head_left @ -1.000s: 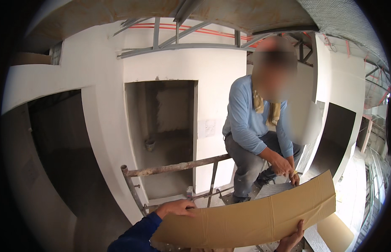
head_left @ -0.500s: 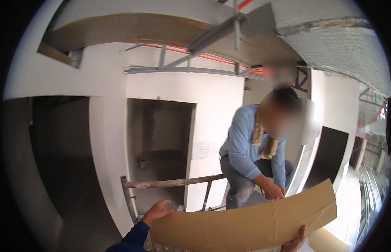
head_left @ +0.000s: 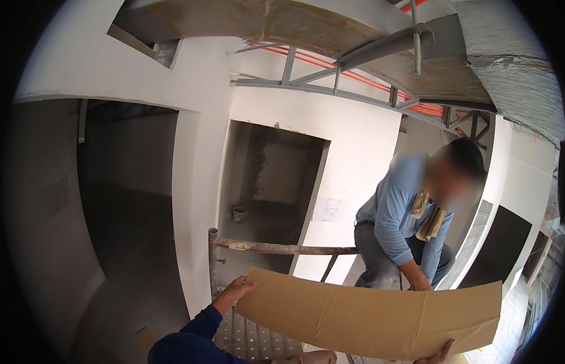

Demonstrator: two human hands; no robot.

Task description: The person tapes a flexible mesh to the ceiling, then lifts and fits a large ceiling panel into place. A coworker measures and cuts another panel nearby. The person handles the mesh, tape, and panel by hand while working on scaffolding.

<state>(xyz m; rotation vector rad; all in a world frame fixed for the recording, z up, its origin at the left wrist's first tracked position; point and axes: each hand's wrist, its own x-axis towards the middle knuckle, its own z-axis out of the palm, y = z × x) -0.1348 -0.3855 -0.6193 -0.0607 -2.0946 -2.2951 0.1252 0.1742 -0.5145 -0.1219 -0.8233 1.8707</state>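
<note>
A long tan cardboard sheet [head_left: 367, 315] stretches in front of me, creased across in several places. My left hand [head_left: 235, 291] grips its left end, with the fingertips at the upper corner. At the lower right edge my right hand [head_left: 441, 353] holds the sheet, its thumb on the near face and the other fingers hidden behind it. Beyond the board sits a person [head_left: 401, 221] in a blue long-sleeved shirt and grey trousers. That person's hand [head_left: 418, 279] is close to the sheet's far edge; what it does is hidden.
A rusty scaffold rail [head_left: 282, 246] runs behind the sheet, above a perforated metal platform [head_left: 252, 337]. Overhead are a steel truss [head_left: 319, 91] and a large duct [head_left: 246, 21]. Dark doorways [head_left: 128, 182] open in the white walls; a bucket [head_left: 239, 213] stands in the middle one.
My view has shifted left and downward. The sheet's left end is raised and its right end lower, so it lies more level in view. Both my hands keep their hold.
</note>
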